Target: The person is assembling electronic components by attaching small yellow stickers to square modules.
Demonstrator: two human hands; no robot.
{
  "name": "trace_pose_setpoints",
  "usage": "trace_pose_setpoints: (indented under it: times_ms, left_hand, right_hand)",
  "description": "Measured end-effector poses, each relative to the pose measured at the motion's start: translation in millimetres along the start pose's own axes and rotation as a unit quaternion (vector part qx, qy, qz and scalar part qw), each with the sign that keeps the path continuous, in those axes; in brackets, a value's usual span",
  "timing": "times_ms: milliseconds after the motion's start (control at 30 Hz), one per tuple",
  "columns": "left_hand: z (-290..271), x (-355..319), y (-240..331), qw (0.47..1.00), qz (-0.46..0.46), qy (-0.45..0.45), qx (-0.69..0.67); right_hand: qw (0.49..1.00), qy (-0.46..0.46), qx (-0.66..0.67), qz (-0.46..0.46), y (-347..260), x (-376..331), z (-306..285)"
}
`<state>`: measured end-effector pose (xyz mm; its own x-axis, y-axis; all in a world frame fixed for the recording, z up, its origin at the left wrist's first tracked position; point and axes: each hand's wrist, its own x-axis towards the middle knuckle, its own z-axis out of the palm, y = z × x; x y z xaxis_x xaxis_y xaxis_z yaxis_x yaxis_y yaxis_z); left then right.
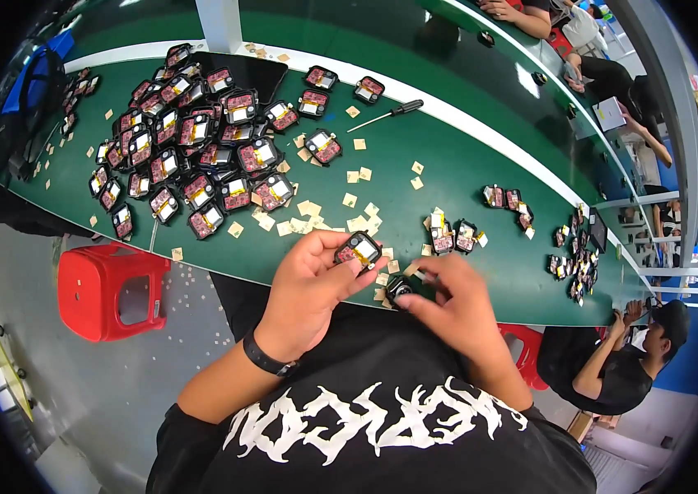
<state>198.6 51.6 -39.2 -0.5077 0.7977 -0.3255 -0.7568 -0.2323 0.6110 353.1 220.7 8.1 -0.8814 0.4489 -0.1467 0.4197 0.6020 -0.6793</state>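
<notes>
My left hand [308,284] is closed around a small electronic module [358,251], a black case with a red circuit board, a silver battery and yellow tape. Its open face is turned up, with my thumb along its lower edge. My right hand [454,298] hovers at the table's near edge, thumb and fingers apart. Beside its thumb sits a round black part [399,290], which the thumb seems to touch. A tan paper square [411,269] shows at its index fingertip; whether it is pinched or lies on the table is unclear.
A big heap of similar modules [196,130] covers the green table's [415,144] left side. More modules [452,234] lie right of my hands, with another cluster [578,257] farther right. Tan squares are scattered about. A screwdriver [387,115] lies at the back. A co-worker [637,362] sits at the right.
</notes>
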Motion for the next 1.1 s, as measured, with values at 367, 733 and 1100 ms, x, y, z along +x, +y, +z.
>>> trace_pose_setpoints:
  times_ms: [367,733,1100]
  left_hand:
    - [8.5,-26.2,19.8,0.985,0.112,-0.065,0.112]
    - [-13.5,-21.1,35.5,0.952,0.253,0.04,0.167]
    - [-87.4,18.4,180.2,0.611,0.423,0.363,0.562]
  right_hand:
    - [0.993,-0.002,-0.099,-0.057,5.0,-8.4,17.3]
    - [0.998,0.025,-0.019,-0.053,5.6,-3.9,12.3]
    - [0.994,0.025,-0.036,-0.103,-0.9,-3.8,14.2]
